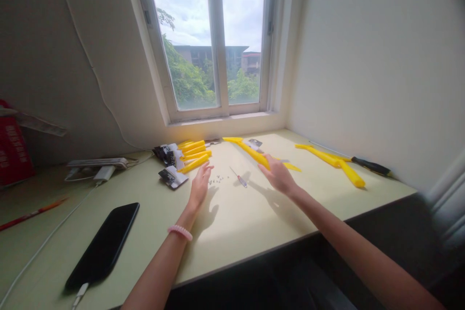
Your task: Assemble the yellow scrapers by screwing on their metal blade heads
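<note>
My left hand [201,185], with a pink coiled band on its wrist [180,233], lies open on the pale green desk [232,213], its fingertips close to a stack of short yellow plastic bars [193,152]. Beside them are black-and-white packets [173,177] and a scatter of tiny metal screws [218,179]. My right hand [278,175] is against a long yellow plastic piece [254,153]; I cannot tell whether it grips it. Between my hands lies a small screwdriver [239,180]. A second yellow assembly [336,161] rests further right.
A black-handled screwdriver [371,166] lies by the right wall. On the left are a black phone [103,242] on a white cable, a power strip [96,163], an orange pencil [34,213] and a red object [12,150]. A window rises behind the desk.
</note>
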Tool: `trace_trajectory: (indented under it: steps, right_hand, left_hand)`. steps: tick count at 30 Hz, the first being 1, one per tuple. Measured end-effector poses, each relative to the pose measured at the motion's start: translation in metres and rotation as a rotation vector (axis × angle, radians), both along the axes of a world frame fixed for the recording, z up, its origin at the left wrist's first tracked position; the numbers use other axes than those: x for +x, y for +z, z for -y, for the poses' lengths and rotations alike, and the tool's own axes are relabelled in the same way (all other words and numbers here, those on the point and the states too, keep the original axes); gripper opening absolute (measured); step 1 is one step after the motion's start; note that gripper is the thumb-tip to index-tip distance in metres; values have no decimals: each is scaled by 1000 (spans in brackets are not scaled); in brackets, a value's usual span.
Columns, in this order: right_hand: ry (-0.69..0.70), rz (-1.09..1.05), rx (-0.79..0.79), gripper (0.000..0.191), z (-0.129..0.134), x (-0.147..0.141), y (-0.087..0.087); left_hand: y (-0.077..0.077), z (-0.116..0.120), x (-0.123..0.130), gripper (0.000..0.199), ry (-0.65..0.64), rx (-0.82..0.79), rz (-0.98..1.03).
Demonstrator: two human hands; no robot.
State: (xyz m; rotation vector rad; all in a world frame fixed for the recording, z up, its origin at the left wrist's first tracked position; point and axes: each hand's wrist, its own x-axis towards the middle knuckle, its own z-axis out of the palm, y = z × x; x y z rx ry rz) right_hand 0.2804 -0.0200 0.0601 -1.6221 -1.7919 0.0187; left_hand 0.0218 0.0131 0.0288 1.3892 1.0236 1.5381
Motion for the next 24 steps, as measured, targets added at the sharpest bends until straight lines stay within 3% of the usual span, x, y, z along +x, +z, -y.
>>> trace_trajectory:
  steps: [2,4,8,11,13,16,18,19,24]
  right_hand:
    - [151,111,-27,21,14,-39,-3]
    - [232,179,-41,21,28,-70,-8]
    - [513,277,-36,34,45,-100,-13]
    - [709,215,-148,50,38,-92,-11]
    - [581,101,-150,41,21,-71,-9]
    - [51,8,-84,17,-11,-26,-9]
    - [-323,-27,-196,9,-28,5,-12]
    - [-440,-59,-225,5,-33,19,-15]
    - [-516,162,-351,14,-39,58,-31]
  left_hand:
    - [-1,5,10,37,-150,-153,214]
    - [-2,9,13,40,-204,-213,368]
    - [-1,12,2,29,-30,-279,528]
    - [4,14,-11,14,61,-347,680]
    - [8,17,-17,15,-18,-427,765]
    - [13,23,-17,13,-107,-487,792]
    - [15,25,-13,11,-144,-494,768]
    - [15,26,-11,9,-162,-504,743]
    - [10,25,-6,4,-207,-526,615]
